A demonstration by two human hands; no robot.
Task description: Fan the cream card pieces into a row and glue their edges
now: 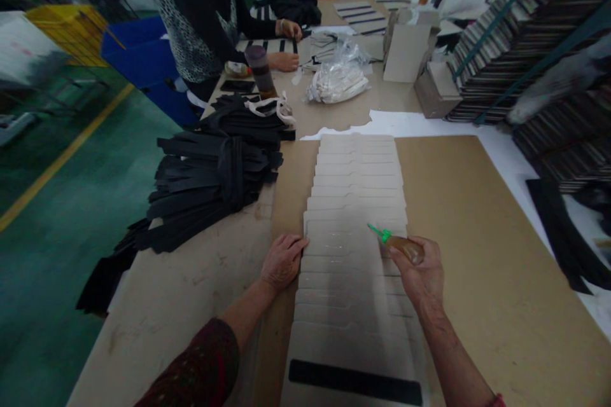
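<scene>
A long overlapping row of white card pieces (356,203) lies on a brown board (468,229) in front of me. My right hand (420,273) grips a small amber glue bottle (403,245) whose green nozzle points left and up over the cards. My left hand (282,261) rests flat on the board, fingertips touching the left edge of the row. A black strip (356,381) lies across the nearest card.
A heap of black strips (214,178) sits left of the board. Across the table a person in dark clothes handles striped pieces, beside a dark bottle (260,70). A plastic bag (337,79), grey boxes (420,57) and stacked striped material (534,32) stand farther back and right.
</scene>
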